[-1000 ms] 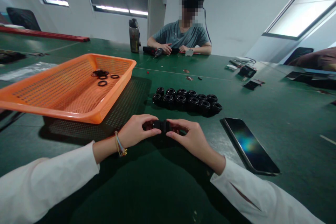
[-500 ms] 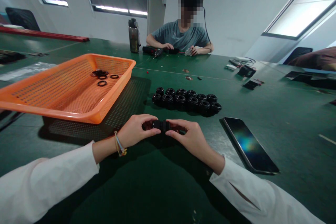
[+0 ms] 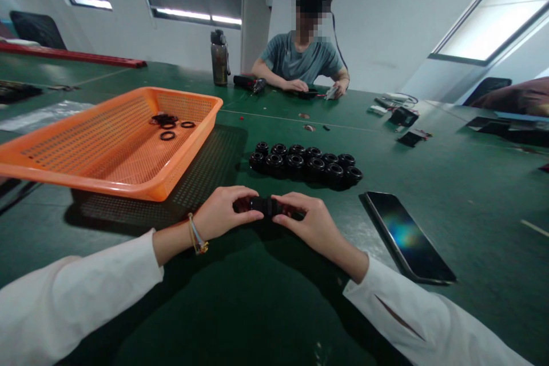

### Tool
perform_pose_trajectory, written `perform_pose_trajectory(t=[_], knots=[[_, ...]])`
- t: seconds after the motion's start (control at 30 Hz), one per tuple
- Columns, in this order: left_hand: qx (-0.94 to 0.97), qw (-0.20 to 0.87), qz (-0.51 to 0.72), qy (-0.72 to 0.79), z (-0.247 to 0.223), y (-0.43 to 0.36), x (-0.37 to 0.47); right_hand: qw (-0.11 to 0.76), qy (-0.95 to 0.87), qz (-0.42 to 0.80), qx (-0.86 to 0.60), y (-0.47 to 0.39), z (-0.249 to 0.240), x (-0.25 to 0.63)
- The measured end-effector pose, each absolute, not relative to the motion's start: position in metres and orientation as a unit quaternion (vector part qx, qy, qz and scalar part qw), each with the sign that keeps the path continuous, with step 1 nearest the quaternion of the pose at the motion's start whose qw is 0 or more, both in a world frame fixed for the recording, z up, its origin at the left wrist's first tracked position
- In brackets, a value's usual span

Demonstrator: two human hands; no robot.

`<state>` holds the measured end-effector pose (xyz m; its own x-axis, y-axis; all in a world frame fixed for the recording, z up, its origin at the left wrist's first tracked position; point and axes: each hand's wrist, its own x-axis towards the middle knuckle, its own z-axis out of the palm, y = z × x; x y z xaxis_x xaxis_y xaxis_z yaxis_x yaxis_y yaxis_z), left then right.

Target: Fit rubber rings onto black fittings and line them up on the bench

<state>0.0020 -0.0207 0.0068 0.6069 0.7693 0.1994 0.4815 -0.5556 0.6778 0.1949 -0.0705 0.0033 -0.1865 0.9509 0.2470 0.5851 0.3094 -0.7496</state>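
Between my two hands is a black cylindrical part (image 3: 266, 206) with a raised band round its middle, held sideways just above the green table. My left hand (image 3: 227, 211) pinches its left end between thumb and fingers. Closed on the right end in the same way is my right hand (image 3: 303, 213). Fingers hide both ends of the part. Beyond my hands, several black round parts with holes in their tops (image 3: 315, 164) stand upright in close rows. To the left, an orange perforated basket (image 3: 160, 183) has several black rings (image 3: 167, 135) lying in it.
A phone (image 3: 405, 234) lies to the right of my right forearm. Across the table (image 3: 480, 206) sits a person (image 3: 300, 60) handling small items, near a bottle (image 3: 219, 60) and a power tool (image 3: 253, 83). Black boxes with wires (image 3: 403, 116) lie at the far right.
My hands keep the same grip on the black part, with almost no motion. Across the table, the person's hands and arms have shifted to the right.
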Motion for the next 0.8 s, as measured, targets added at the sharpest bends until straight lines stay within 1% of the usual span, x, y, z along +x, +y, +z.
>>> perform_pose_trajectory(t=[0.23, 0.4, 0.8], knots=[[0.848, 0.292, 0.249, 0.367, 0.0072, -0.0202, 0.0017, 0.394, -0.686, 0.291, -0.538, -0.0719, 0.0024, 0.1924], [0.848, 0.292, 0.251, 0.364, 0.0057, -0.02, 0.0012, 0.378, -0.701, 0.267, -0.543, -0.072, 0.0043, 0.1929], [0.851, 0.294, 0.246, 0.358, 0.0065, -0.02, 0.0015, 0.373, -0.716, 0.264, -0.527, -0.0723, 0.003, 0.1952]])
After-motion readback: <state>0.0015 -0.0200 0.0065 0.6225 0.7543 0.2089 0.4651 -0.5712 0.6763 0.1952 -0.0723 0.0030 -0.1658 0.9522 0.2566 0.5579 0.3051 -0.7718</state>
